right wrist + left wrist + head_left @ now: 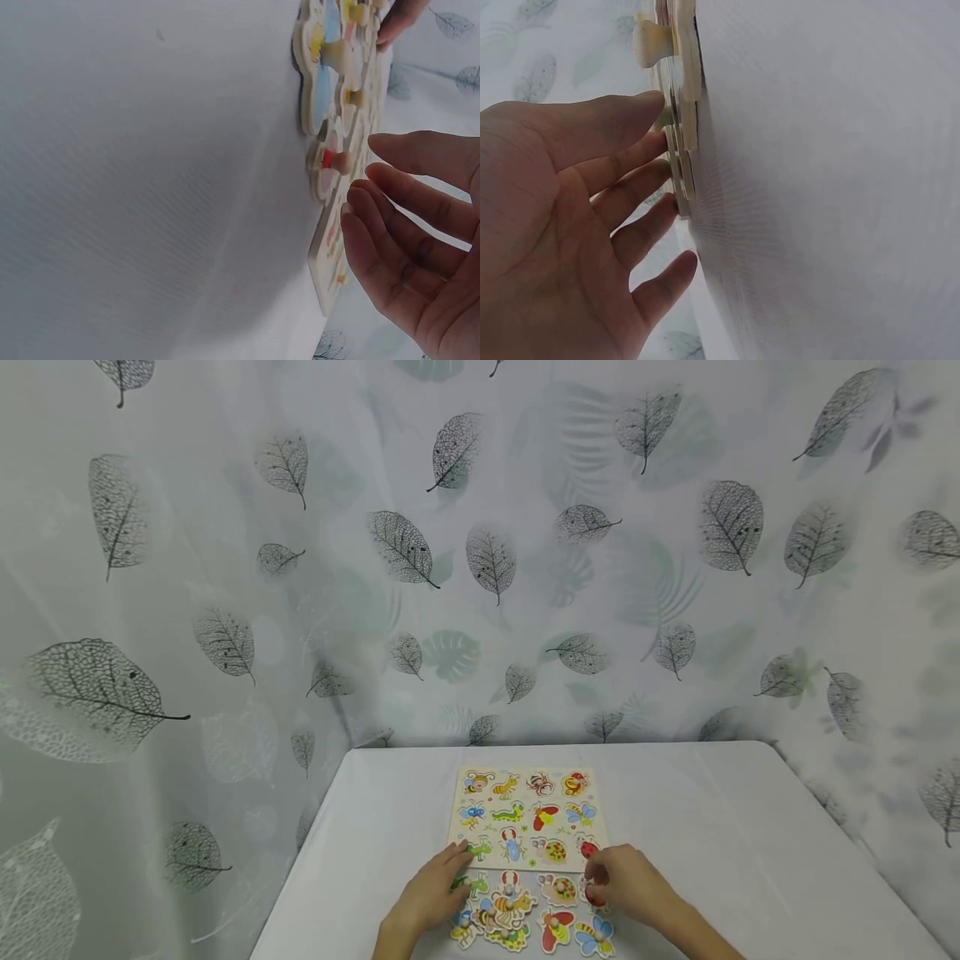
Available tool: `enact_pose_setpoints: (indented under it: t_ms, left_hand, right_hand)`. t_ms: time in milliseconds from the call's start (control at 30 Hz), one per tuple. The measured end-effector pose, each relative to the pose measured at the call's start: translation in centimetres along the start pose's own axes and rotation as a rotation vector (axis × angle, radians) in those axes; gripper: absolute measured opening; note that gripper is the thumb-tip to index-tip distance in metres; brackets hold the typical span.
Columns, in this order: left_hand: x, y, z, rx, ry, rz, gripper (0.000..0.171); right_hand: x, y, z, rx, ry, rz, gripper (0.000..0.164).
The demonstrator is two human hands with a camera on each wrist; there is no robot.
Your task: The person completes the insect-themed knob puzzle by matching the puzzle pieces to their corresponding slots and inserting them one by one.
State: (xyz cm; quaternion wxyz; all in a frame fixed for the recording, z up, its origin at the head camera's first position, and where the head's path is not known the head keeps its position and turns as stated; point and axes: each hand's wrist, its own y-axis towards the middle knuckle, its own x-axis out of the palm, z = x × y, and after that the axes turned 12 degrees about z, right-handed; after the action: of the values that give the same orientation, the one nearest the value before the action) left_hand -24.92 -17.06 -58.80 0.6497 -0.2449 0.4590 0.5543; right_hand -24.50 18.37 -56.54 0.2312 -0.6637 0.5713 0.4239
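A wooden insect puzzle board (527, 833) lies on the white table, with loose knobbed pieces along its near edge. My left hand (437, 889) rests at the board's near left corner, fingers spread beside the grasshopper piece (478, 885). In the left wrist view its fingertips (667, 206) are right at the edges of the pieces. My right hand (630, 881) hovers by the ladybird piece (596, 896), partly covering it. Seen from the right wrist, thumb and fingers are loosely bent and apart, and the piece's wooden knob (342, 163) stands outside them.
Beside the ladybird lie a snail piece (558, 889), a red-winged insect piece (557, 930) and a dragonfly piece (596, 935). Bee and caterpillar pieces overlap in a pile (504, 912) near the left hand. A leaf-patterned curtain (491, 560) hangs behind the table (697, 827).
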Motion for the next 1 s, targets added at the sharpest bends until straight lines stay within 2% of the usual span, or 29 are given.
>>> enact_pose_setpoints:
  t_ms: [133, 433, 767, 1000]
  left_hand:
    - [-0.1, 0.0, 0.0, -0.012, -0.004, -0.002, 0.052]
    - [0.0, -0.1, -0.1, -0.006, -0.015, -0.014, 0.052]
    - [0.0, -0.1, -0.1, -0.001, -0.014, -0.011, 0.052]
    - [0.0, -0.1, -0.1, 0.001, -0.020, -0.008, 0.051]
  right_hand:
    - [0.4, -0.2, 0.2, -0.004, -0.001, 0.003, 0.015]
    - [1.4, -0.4, 0.5, 0.048, -0.026, -0.010, 0.015]
    - [1.6, -0.5, 0.3, 0.064, -0.041, 0.027, 0.016]
    - [1.9, -0.6, 0.6, 0.038, -0.048, 0.053, 0.017]
